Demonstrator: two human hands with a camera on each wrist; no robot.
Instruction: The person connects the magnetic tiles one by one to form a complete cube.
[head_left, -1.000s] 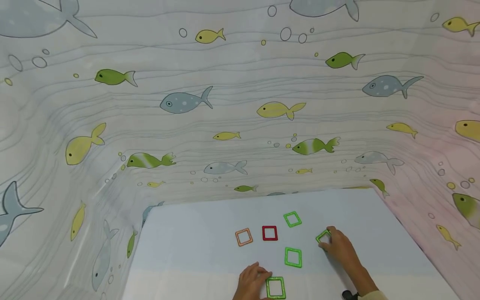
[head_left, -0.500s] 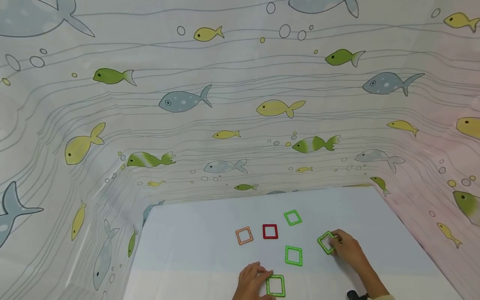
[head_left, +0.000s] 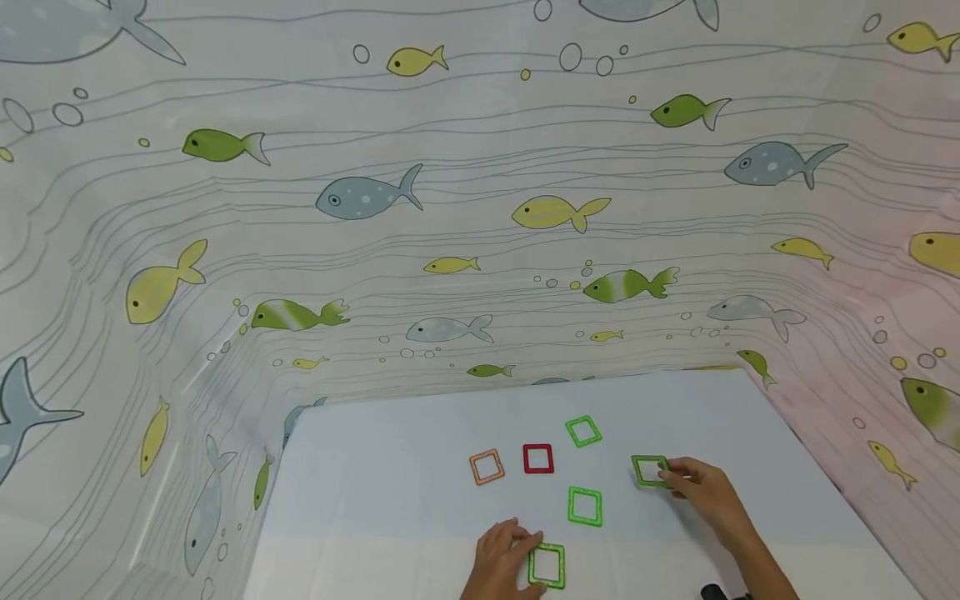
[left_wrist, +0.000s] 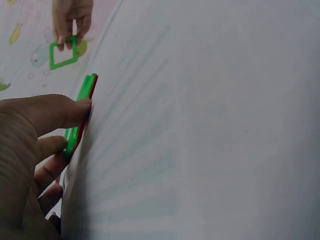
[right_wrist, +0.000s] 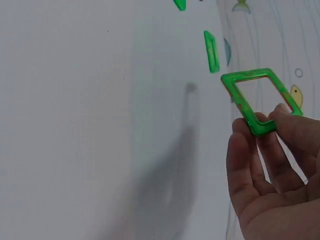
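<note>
The right hand (head_left: pixel 705 490) grasps a raised green frame (right_wrist: pixel 247 74) by one side, pinched between thumb and fingertips, so the grip is narrowed to the thickness of the bar; the other fingers lie bent below it. In the right wrist view this frame is tilted and clear of the table (head_left: pixel 375 492), its shadow falling apart from it. The left hand (head_left: pixel 501 554) grasps a second green frame (head_left: pixel 562 567) along its left side, forefinger at the far corner and thumb at the near one, the two parted across that side. I cannot tell whether this frame touches the table.

Between the hands lies a third green frame (head_left: pixel 570 505); farther back, a fourth green frame (head_left: pixel 590 442) sits askew. To its left is one red frame (head_left: pixel 538 471), then one orange frame (head_left: pixel 475 470), slightly turned. That makes six: four green, one red, one orange; two are in hand and four lie on the table. Beyond it hangs a pale backdrop (head_left: pixel 465 167) printed with fish.
</note>
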